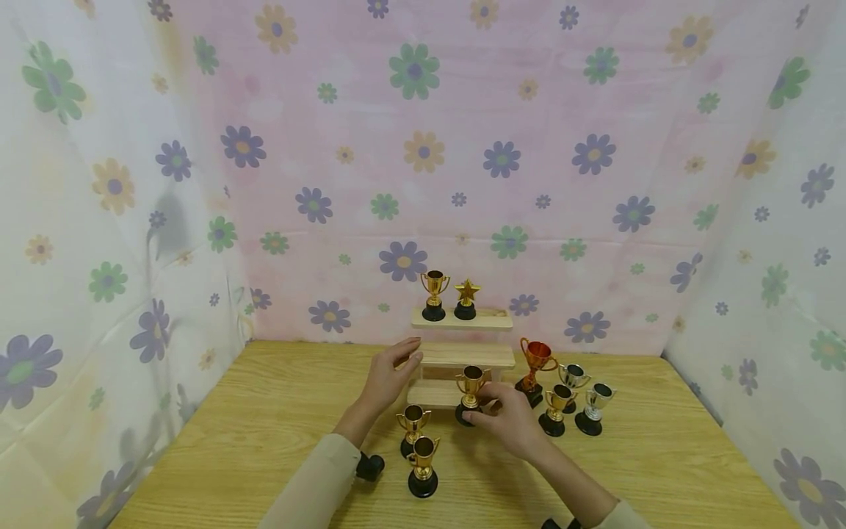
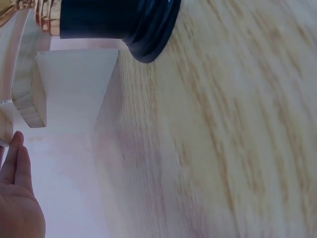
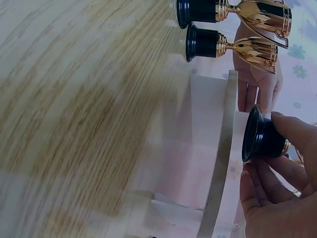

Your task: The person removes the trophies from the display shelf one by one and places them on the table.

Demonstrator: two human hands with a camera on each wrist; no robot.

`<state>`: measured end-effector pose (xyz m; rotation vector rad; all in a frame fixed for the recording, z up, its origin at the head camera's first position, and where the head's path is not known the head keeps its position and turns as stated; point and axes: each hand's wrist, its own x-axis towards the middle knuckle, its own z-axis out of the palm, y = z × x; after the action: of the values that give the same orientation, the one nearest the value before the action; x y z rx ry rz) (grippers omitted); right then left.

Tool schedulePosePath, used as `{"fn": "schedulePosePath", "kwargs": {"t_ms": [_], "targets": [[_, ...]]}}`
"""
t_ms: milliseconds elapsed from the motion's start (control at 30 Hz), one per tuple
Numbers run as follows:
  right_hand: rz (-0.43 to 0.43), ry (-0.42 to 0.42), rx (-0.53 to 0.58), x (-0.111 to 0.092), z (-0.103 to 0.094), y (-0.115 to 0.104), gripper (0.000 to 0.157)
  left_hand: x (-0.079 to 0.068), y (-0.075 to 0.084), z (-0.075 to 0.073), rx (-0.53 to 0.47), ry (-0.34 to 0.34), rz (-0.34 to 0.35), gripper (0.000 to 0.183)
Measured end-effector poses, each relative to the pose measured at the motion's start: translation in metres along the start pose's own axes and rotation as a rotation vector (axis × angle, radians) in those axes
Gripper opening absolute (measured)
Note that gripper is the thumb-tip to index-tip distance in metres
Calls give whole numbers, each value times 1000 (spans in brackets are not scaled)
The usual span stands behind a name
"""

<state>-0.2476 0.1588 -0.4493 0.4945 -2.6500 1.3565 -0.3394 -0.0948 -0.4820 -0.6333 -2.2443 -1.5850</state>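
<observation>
My right hand (image 1: 509,420) pinches a small gold trophy cup (image 1: 471,382) by its black base (image 3: 267,138), holding it upright in front of the lowest tier of a three-tier wooden shelf (image 1: 468,355). At the shelf's left side is my left hand (image 1: 388,373), its fingers extended with the tips right at the end of the middle tier. On the top tier stand a gold trophy cup (image 1: 433,288) and a gold star trophy (image 1: 466,292). Two more gold trophy cups, one behind (image 1: 413,421) and one in front (image 1: 424,474), stand near my left forearm.
Right of the shelf stand a larger red-orange trophy cup (image 1: 537,360), a gold cup (image 1: 557,408) and two silver cups, one behind (image 1: 573,376) and one at the right (image 1: 595,411). A flowered cloth (image 1: 456,110) surrounds the wooden table (image 1: 277,411) at the back and sides.
</observation>
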Motion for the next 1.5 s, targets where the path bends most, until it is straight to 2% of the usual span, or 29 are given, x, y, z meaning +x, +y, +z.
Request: {"fn": "schedulePosePath", "kwargs": {"t_ms": [267,500,600,933,1167,1500], "targets": [[-24,-44,31,-1,3,-3,23,-1,4,5,-20,40,-11,35],[-65,-53,38,-1,6,-3,22,-5,33,2,-42,41,-12,34],[-72,-60,40,-1,8,-3,21,-6,40,0,-55,38,-5,34],[-78,-53,-6,-2,15,2,21,-7,42,0,-51,40,-12,34],[-45,-89,-9,-2,20,2,21,-1,1,0,6,-11,-24,41],[-63,-119,-26,-3,26,2,24,0,0,2,-18,24,-22,38]]}}
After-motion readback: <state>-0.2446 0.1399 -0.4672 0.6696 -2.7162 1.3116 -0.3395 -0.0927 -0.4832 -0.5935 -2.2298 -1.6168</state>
